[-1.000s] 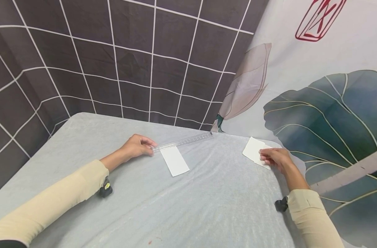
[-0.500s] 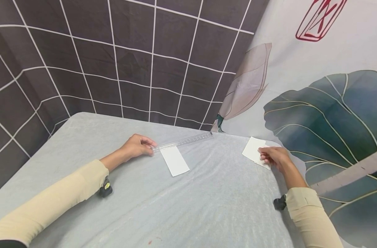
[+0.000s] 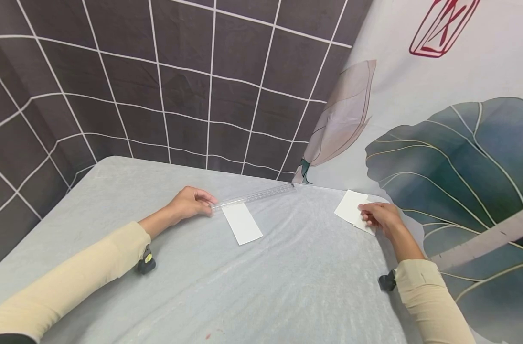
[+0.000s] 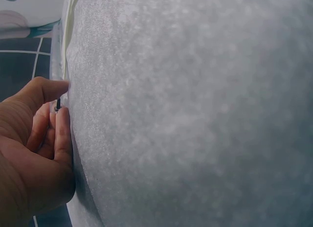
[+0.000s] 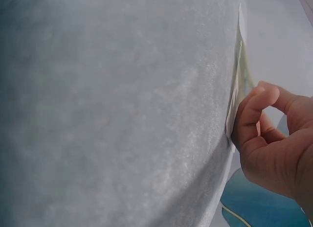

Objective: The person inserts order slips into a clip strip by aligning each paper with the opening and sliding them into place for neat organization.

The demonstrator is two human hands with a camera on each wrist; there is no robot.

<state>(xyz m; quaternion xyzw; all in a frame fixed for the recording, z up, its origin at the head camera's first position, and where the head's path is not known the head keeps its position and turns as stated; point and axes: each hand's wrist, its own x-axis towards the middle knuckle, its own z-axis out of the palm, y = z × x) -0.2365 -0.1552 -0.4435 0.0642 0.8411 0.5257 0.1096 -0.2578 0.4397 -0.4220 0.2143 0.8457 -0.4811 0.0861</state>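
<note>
My left hand (image 3: 190, 202) pinches the near end of a clear plastic ruler (image 3: 261, 194) between thumb and fingers. The ruler slants away to the right, toward the back edge of the table. Its edge lies across the top of a white rectangular card (image 3: 244, 225). At the right, my right hand (image 3: 382, 218) is over several overlapping white cards (image 3: 349, 206), fingers curled and fingertips at them. In the right wrist view a card (image 5: 248, 70) bends up to the pinched thumb and forefinger. The fingers hide part of the cards.
A grey cloth covers the table (image 3: 287, 286). Behind it hangs a dark curtain (image 3: 179, 91) with a white grid. A white curtain (image 3: 399, 95) printed with large leaves runs along the right side, close to the cards.
My right hand has shifted slightly left, and the cards beneath it have edged a little left too. The left hand, the ruler and the single card have stayed put.
</note>
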